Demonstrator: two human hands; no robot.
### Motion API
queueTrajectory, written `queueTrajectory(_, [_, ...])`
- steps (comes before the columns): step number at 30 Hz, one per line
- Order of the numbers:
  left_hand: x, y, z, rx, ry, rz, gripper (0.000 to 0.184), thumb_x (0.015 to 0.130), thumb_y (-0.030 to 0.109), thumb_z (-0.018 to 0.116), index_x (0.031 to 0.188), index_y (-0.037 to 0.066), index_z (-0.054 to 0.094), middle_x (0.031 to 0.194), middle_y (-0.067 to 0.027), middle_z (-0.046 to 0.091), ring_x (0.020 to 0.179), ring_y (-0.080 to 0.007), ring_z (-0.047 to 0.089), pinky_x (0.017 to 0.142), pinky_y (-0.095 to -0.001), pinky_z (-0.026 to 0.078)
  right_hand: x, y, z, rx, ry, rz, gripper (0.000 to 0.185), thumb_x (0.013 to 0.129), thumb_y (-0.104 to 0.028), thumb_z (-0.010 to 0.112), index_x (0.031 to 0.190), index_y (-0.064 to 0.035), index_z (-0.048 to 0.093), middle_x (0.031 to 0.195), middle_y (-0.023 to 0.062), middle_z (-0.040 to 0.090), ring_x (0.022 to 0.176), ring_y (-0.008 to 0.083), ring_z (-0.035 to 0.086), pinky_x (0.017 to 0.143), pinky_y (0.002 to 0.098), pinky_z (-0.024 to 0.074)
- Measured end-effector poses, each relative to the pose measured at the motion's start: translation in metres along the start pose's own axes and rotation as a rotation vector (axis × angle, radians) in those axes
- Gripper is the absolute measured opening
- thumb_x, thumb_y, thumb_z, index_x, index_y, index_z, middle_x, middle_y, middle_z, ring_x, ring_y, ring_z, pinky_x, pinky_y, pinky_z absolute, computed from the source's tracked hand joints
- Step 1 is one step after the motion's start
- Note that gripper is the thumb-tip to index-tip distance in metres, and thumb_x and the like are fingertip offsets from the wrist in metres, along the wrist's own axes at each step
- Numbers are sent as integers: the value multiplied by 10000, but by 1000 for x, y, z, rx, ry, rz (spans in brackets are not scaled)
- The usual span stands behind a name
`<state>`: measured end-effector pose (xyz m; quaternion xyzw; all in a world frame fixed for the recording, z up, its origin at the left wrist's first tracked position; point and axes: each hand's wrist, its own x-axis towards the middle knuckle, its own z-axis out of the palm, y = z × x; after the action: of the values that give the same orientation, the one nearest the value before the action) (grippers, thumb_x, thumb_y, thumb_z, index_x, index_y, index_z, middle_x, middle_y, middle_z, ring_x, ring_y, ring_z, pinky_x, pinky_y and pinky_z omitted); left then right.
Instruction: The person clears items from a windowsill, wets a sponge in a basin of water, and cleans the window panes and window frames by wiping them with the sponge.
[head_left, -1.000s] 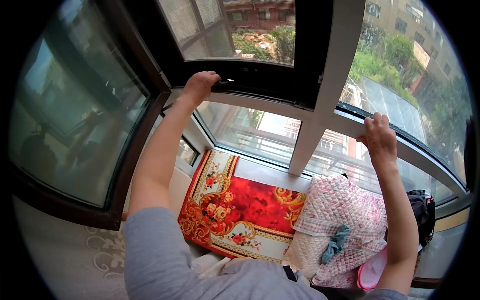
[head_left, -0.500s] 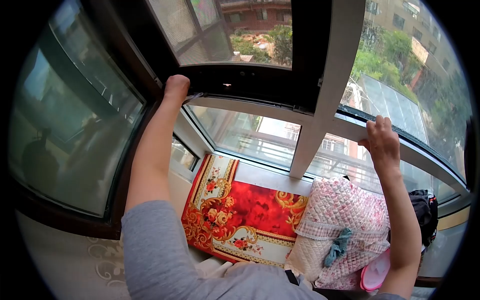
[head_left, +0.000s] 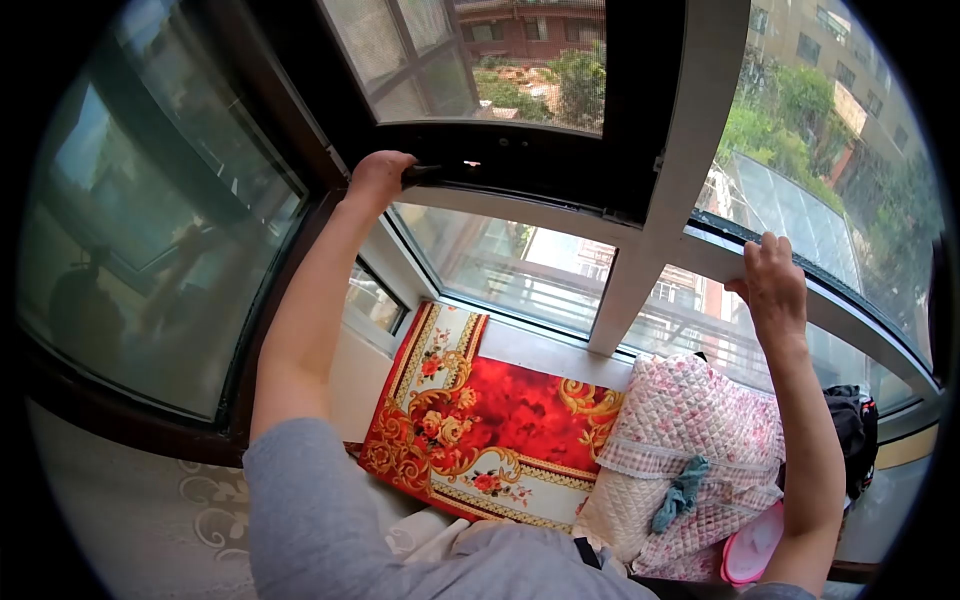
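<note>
My left hand (head_left: pixel 380 178) is closed around a small dark object (head_left: pixel 422 174) whose end sticks out to the right, at the lower edge of the dark window frame (head_left: pixel 540 160). What exactly it is cannot be made out. The screened pane (head_left: pixel 530 70) stands above that edge. Over on the right, my right hand (head_left: pixel 774 290) grips the light window rail (head_left: pixel 715 250), its fingers bent over the top edge below the outer glass.
An open glass sash (head_left: pixel 160 230) with a brown frame fills the left. Below lie a red floral mat (head_left: pixel 520 405), a pink quilted cover (head_left: pixel 700 415) with a teal cloth (head_left: pixel 680 494), a pink-rimmed item (head_left: pixel 752 545) and a black bag (head_left: pixel 850 430).
My left hand moved left along the lower frame edge, then back slightly right, with the dark object. My right hand has stayed on the rail. The view has shifted slightly.
</note>
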<state>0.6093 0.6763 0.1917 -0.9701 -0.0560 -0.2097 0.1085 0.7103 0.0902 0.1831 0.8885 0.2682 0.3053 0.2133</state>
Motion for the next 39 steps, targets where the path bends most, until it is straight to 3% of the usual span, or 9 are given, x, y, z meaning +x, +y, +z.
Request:
queueTrajectory(4, [10,-14,6,377,-153,-69,165,782,-16,635,874,56,751,930,-164,725,892,-362,707,770,-438,588,-1,-1,-5,-27,-2,0,521,693,-536,789,984,-152,590,994,-6,521,957,130,557,645,244,572])
queueTrajectory(7, [16,-33,17,427,-156,-129,138,791,-1,637,837,54,755,860,-178,717,852,-369,712,733,-442,591,1,-1,-4,-30,-5,-3,523,697,-545,782,986,-154,591,998,-7,521,961,129,553,643,242,569])
queueTrajectory(15, [16,-53,33,230,-49,-152,157,748,-7,673,865,79,731,909,-163,707,912,-381,694,777,-452,576,0,0,-4,-9,-7,7,519,689,-544,781,984,-159,596,990,-11,523,956,129,556,652,237,554])
queueTrajectory(19, [12,-12,3,85,-49,-118,177,720,-9,701,870,85,700,951,-149,694,966,-371,678,804,-454,560,0,-2,-3,-10,9,13,509,681,-530,793,971,-158,602,983,-11,527,951,133,562,652,237,557])
queueTrajectory(23, [0,12,-5,-70,60,-178,306,759,-30,670,1026,110,724,977,-134,715,1001,-344,687,864,-434,557,1,-2,-5,0,1,16,499,674,-513,804,953,-151,603,979,-7,532,954,140,567,655,246,571])
queueTrajectory(27, [-9,-7,7,-234,91,-344,365,813,-70,591,1136,58,700,1214,-158,678,1138,-342,639,972,-410,519,2,-3,-12,12,-7,21,497,670,-501,812,947,-147,600,978,-2,532,957,146,568,653,250,582])
queueTrajectory(30, [-11,-22,1,-376,30,-313,347,810,-59,611,1133,31,699,1200,-169,654,1128,-354,630,977,-412,510,3,-3,-11,2,-9,18,499,671,-503,813,950,-149,599,978,0,531,957,147,567,649,248,582])
queueTrajectory(33, [-9,-24,-13,-178,-78,-186,289,801,-28,661,1080,36,705,1081,-164,649,1063,-369,634,923,-432,520,3,-3,-9,-7,-14,13,502,671,-510,810,952,-153,598,976,-2,529,955,144,565,652,248,583])
queueTrajectory(39, [-7,-9,-3,67,57,-194,79,823,24,687,897,51,695,961,-141,629,944,-354,655,839,-455,547,2,-1,-1,-21,-3,4,516,677,-542,794,959,-160,591,973,-9,523,953,137,561,650,242,578])
